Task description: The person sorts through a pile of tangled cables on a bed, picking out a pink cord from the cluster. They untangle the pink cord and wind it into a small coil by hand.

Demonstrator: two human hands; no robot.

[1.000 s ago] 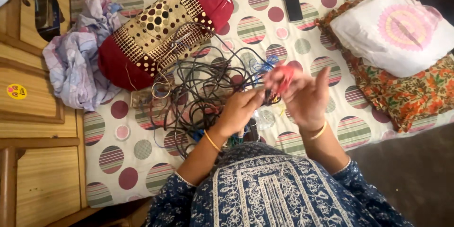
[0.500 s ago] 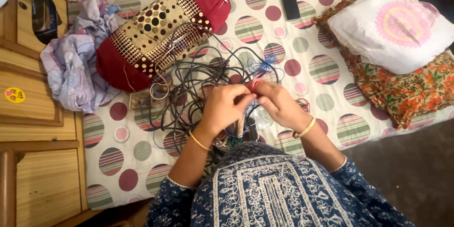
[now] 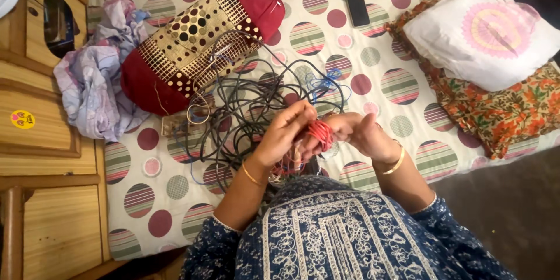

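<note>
A thin red wire (image 3: 319,133) is wound in loops around the fingers of my right hand (image 3: 363,135), which is closed on the bundle. My left hand (image 3: 284,134) pinches the same red wire just to the left, its fingertips touching the loops. Both hands hover over a tangled heap of dark cables (image 3: 245,111) on the dotted bedsheet (image 3: 140,198). A strand of blue wire (image 3: 326,79) lies at the heap's far side. More red wire trails down below my left hand.
A red and gold bolster (image 3: 192,41) lies beyond the cables, a crumpled lilac cloth (image 3: 93,87) to its left. A black phone (image 3: 357,9) rests further back. A white pillow (image 3: 484,35) on a floral cushion (image 3: 501,111) is at right; wooden furniture (image 3: 41,140) at left.
My right hand dropped from its raised, open pose and closed near my left hand. The red wire now shows as a thicker wound bundle on its fingers.
</note>
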